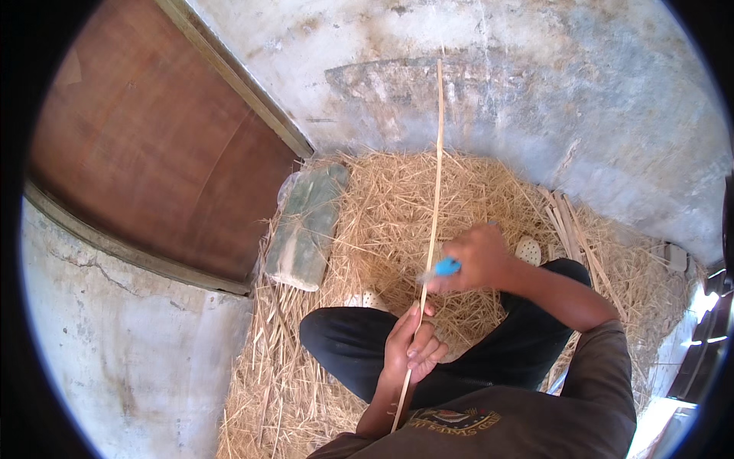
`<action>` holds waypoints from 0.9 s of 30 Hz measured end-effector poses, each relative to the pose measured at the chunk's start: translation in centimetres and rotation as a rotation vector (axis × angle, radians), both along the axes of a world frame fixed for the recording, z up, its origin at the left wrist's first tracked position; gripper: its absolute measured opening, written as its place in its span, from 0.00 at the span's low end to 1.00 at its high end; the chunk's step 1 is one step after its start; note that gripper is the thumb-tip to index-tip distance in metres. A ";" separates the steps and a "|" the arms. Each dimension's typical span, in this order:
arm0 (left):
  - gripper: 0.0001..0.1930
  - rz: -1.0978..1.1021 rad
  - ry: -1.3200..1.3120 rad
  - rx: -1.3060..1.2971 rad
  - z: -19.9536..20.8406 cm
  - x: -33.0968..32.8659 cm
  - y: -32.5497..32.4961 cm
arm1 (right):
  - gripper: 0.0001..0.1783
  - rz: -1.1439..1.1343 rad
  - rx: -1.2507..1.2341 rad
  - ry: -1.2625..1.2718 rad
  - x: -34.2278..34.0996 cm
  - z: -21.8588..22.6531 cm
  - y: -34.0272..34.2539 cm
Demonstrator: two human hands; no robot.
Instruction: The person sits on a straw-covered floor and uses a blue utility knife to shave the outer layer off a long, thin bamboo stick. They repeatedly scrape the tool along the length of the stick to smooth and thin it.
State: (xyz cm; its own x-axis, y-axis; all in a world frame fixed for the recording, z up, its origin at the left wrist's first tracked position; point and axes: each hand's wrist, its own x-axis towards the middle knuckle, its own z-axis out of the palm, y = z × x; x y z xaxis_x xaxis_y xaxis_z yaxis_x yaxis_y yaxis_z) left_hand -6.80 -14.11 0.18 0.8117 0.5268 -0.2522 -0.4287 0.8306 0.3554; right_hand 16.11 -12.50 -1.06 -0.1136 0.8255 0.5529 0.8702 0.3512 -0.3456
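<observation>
A long, thin bamboo strip [436, 176] runs from beside my body up toward the wall, slightly tilted. My left hand [415, 344] is closed around its lower part, thumb and fingers pressed on it. Just above, my right hand [475, 256] grips a blue-handled knife [447, 266]. Its blurred blade lies against or very close to the strip; contact is hard to make out. Both hands are in front of my crossed legs.
Loose straw [390, 206] covers the floor. A greenish wrapped block [306, 222] lies at the left near a brown door panel [160, 145]. Light, perforated shoes [528, 250] show by my legs. Several wooden strips [564, 222] lie at right, below the stained wall [535, 99].
</observation>
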 end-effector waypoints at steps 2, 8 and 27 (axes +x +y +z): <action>0.15 0.010 -0.088 -0.071 0.2 0.5 0.0 | 0.35 -0.072 -0.018 0.020 1.7 0.4 1.3; 0.15 0.030 0.062 0.030 1.2 -0.3 0.0 | 0.37 -0.006 0.076 -0.032 -0.2 0.4 0.0; 0.12 -0.111 0.214 0.185 2.0 -1.8 -1.9 | 0.35 -0.222 0.141 -0.097 5.4 0.2 1.6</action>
